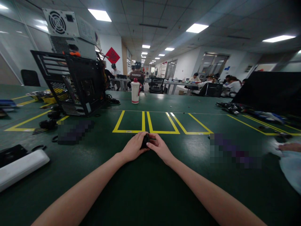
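A small black object [145,141] is held between my two hands, low over the green table [150,188]; its kind does not show. My left hand [135,146] is closed round its left side, the fingers curving over the top. From the right, my right hand [160,147] pinches it with thumb and fingers. Much of the object is hidden behind the fingers. Just beyond the hands, yellow tape outlines [162,132] mark the tabletop.
On the left stand an open black computer case [87,84] with power supplies [61,23] on top, and a white bar [23,169]. A white bottle [135,92] is straight ahead. Cables [231,108] lie at right, and another person's sleeve [291,166] reaches in.
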Tool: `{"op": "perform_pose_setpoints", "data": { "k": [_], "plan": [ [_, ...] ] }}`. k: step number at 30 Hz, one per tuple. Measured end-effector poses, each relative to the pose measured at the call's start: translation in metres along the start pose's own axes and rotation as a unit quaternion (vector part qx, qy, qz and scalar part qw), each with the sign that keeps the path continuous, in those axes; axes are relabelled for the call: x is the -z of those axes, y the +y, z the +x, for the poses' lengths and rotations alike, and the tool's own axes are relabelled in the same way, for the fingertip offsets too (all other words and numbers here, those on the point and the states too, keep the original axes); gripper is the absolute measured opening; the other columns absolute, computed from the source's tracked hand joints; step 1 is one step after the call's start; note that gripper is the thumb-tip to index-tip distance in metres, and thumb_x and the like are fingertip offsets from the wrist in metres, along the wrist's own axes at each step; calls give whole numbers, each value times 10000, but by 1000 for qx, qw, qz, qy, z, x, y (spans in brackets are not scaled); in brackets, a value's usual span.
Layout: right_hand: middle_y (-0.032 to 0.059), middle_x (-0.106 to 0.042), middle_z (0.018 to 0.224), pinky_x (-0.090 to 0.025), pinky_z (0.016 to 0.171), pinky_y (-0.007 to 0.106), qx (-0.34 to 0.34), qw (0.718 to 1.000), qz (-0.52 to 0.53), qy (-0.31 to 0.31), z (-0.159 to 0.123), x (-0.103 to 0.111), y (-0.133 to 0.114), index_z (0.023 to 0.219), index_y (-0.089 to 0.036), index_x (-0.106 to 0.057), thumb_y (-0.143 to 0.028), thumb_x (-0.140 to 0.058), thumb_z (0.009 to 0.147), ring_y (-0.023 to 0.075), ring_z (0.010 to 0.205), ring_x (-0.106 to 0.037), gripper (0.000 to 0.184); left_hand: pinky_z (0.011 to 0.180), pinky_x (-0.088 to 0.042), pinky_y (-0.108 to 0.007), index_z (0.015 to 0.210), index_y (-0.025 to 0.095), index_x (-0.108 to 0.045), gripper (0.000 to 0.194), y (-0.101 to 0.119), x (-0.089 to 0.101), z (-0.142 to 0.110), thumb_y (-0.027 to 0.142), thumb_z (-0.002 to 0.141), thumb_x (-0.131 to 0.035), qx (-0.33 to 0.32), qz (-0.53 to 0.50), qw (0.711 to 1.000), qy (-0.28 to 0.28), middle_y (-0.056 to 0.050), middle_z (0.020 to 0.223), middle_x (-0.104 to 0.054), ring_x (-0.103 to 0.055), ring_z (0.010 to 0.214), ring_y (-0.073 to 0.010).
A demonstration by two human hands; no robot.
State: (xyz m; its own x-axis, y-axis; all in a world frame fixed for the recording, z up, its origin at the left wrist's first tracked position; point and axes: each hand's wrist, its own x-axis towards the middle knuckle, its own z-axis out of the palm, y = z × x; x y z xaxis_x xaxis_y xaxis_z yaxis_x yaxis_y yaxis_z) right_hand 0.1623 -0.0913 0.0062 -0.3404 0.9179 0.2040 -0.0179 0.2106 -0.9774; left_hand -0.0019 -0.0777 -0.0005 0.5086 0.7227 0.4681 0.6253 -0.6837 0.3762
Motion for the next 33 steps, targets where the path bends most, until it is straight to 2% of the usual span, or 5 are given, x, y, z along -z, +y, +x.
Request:
{"op": "perform_pose_setpoints", "data": {
  "k": [9, 12, 17, 26, 33],
  "plan": [
    [7, -523, 991, -415, 893, 368, 20, 999, 25, -5, -1, -1, -1, 887, -221, -482, -161, -563, 706, 177, 1008, -518, 207, 922, -371, -456, 1214, 220, -254, 592, -2, 0, -1, 288, 734, -594, 0, 2, 1000, -5, -95, 1209, -409, -429, 1110, -249],
    [16, -520, 1003, -422, 881, 372, 16, 1000, 16, -1, -1, -1, 0, 923, -225, -486, -190, -552, 723, 179, 1002, -518, 213, 920, -373, -458, 1216, 222, -254, 590, -1, 0, -1, 296, 737, -591, 5, 1, 1000, -8, -96, 1217, -403, -426, 1115, -252],
    [41, -518, 1070, -380, 932, 374, 10, 1000, 9, 11, 5, 1, 8, 1042, -212, -465, -189, -575, 703, 177, 1032, -498, 357, 918, -372, -462, 1201, 204, -265, 609, -2, -1, 1, 290, 712, -618, 4, 9, 1000, -1, -105, 1191, -419, -437, 1096, -261],
    [14, -531, 958, -433, 859, 351, 14, 1000, 20, 16, 4, 0, 8, 906, -212, -491, -234, -561, 720, 166, 951, -536, 200, 926, -367, -459, 1198, 205, -272, 612, -1, -2, 1, 291, 705, -624, -1, 9, 1000, 7, -103, 1187, -425, -431, 1108, -257],
    [38, -521, 1067, -379, 933, 386, -10, 1000, -8, 13, 4, 1, 4, 1015, -202, -478, -224, -552, 731, 178, 1038, -495, 294, 907, -373, -487, 1196, 228, -270, 599, -1, -1, 0, 281, 710, -616, 6, 1, 1000, 1, -96, 1195, -421, -438, 1104, -268]
  ]
}}
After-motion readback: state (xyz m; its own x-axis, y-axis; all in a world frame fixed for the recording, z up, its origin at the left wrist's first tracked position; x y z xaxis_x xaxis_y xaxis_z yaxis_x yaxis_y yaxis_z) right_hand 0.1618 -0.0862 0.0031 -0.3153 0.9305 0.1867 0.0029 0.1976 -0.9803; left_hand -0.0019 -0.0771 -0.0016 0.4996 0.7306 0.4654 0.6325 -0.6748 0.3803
